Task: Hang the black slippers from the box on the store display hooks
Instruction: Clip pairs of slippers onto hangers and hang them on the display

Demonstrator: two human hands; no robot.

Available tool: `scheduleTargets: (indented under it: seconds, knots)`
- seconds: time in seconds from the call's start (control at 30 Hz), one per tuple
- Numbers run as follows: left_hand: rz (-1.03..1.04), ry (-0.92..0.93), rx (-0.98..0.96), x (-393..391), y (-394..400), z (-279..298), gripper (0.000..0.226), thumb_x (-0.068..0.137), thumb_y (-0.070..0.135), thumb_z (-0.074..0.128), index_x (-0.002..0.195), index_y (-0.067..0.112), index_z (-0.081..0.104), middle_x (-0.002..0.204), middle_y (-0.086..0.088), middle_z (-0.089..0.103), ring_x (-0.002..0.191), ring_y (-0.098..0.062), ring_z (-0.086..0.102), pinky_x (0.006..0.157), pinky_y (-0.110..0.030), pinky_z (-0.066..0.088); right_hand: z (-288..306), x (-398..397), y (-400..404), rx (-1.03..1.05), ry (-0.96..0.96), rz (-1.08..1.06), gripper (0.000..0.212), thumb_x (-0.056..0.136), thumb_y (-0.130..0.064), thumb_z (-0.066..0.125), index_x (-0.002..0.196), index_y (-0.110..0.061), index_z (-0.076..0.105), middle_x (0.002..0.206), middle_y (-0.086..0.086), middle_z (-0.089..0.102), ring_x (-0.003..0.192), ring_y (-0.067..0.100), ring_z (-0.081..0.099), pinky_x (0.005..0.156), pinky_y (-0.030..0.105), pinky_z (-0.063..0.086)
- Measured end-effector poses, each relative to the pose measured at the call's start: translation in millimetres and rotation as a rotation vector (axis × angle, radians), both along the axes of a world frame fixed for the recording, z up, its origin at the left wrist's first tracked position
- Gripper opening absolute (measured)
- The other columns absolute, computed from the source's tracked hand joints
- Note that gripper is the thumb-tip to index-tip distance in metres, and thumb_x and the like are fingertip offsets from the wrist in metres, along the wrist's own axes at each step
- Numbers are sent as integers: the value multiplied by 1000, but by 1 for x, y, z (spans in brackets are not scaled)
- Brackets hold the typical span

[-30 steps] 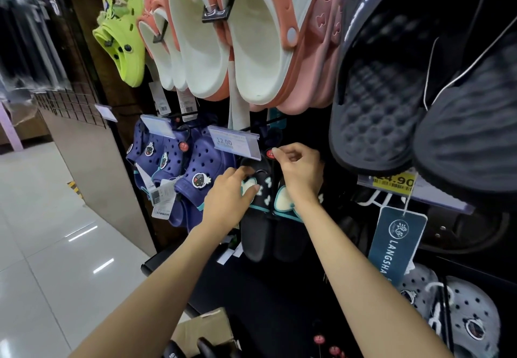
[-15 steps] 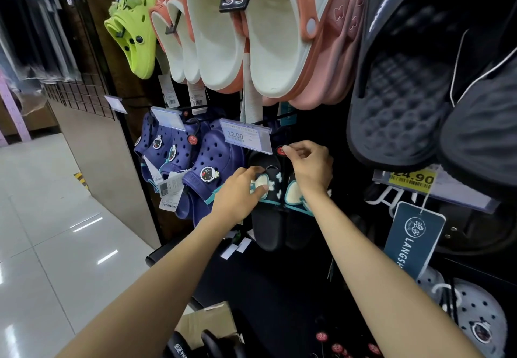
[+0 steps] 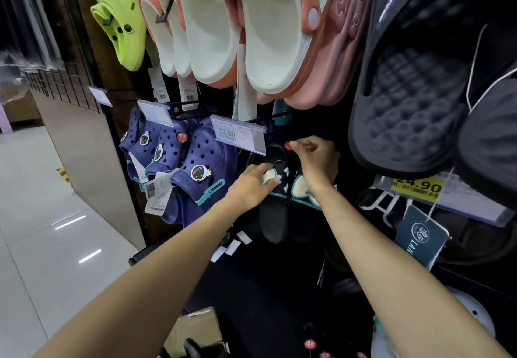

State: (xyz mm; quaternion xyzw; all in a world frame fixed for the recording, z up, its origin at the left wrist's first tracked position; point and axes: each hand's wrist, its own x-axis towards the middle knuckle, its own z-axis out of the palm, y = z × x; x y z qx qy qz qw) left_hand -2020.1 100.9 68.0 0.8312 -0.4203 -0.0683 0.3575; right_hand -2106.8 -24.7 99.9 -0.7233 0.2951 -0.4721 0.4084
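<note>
Under the price tag [image 3: 237, 133] marked 12.00, near the middle of the display wall [image 3: 279, 287], you have the pair of black slippers [image 3: 275, 206] hanging toes down, just right of the purple clogs [image 3: 195, 173]. Your left hand [image 3: 253, 187] lies on the strap of the left slipper, fingers fairly straight and pressing against the pale decoration there, steadying rather than clamping. Your right hand [image 3: 317, 161] is curled at the top of the pair, thumb and forefinger pinching near the small red button [image 3: 288, 145] where the slippers meet the hook; the hook itself is hidden behind your fingers, so you cannot tell from here whether the loop is fully seated.

Judging by their look, these are moulded foam or rubber slippers: light, a little springy, with a smooth skin that could slide under a flat palm. They will bend at the strap but keep their shape in the sole, and nothing about them seems fragile. The best hold is likely where your right hand already is, at the heel end by the hanging loop, since that is the part that must go over the hook. Use the left hand only to stop the pair swinging into the purple clogs.

At the lower edge of the view the cardboard box [image 3: 193, 329] sits on the floor [image 3: 56, 245].
</note>
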Motion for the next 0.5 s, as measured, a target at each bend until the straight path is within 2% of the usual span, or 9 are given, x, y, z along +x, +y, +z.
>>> scheduleTargets:
  seconds: [0.1,0.27,0.4,0.5]
  knots:
    - [1,16,-30,1,-4,-2,53,99,42,50,147,25,39,145,-4,40,127,-24,47,106,-42,41,-4,3,-4,-8,-21,21,18,90,-29,70,94,-12,74,87,-3,73,81,9,65,74,24,49]
    - [3,-13,-30,-2,0,-5,54,99,41,50,149,24,37,147,-4,38,128,-23,46,103,-36,40,-11,0,-3,-57,-90,52,18,91,-22,70,107,-14,67,99,-7,68,86,12,62,88,36,52]
    - [12,-34,-1,-12,12,-5,55,98,41,52,148,21,39,149,-7,39,131,-24,46,107,-37,39,-28,-16,11,-231,-110,80,25,89,-11,67,113,-16,64,102,-19,58,85,14,59,84,46,53]
    - [18,-51,38,-26,31,-6,52,97,41,53,144,21,44,144,-6,46,127,-24,50,105,-41,41,-42,-32,25,-258,-55,98,23,87,-16,65,110,-22,65,104,-14,60,85,16,61,83,47,54]
